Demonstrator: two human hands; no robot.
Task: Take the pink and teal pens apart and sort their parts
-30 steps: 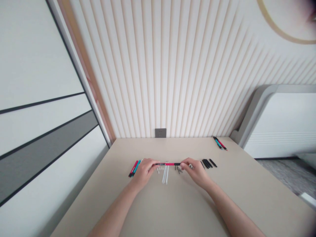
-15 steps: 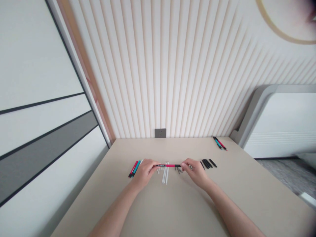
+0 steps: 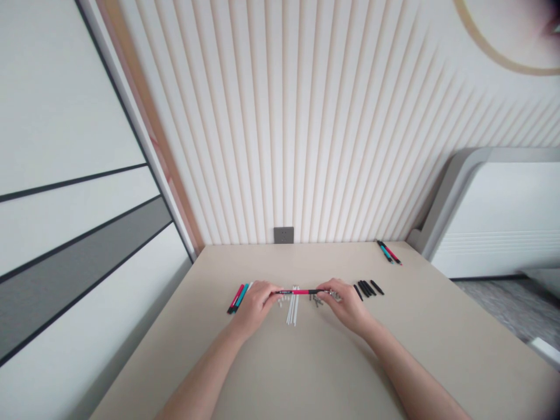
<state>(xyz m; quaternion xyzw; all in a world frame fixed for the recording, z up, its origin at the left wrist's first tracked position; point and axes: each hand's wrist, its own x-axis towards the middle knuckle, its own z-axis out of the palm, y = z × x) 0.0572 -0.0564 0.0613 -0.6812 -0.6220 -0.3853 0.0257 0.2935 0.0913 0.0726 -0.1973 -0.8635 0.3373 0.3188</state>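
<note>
A pink pen [image 3: 300, 291] with black ends is held level a little above the beige table [image 3: 306, 367]. My left hand [image 3: 256, 303] pinches its left end and my right hand [image 3: 347, 300] pinches its right end. Both hands are closed on it. Under the pen lie several white refill tubes [image 3: 293, 306], small white bits [image 3: 283, 300] and small dark metal parts [image 3: 317, 300].
A pink and a teal pen barrel [image 3: 238, 297] lie left of my left hand. Several black caps [image 3: 367, 288] lie to the right. Two more pens [image 3: 388, 252] rest at the far right by the wall. A grey socket [image 3: 283, 235] sits in the slatted wall.
My right hand has slid slightly left along the pen's black end. The pen and left hand stay almost where they were.
</note>
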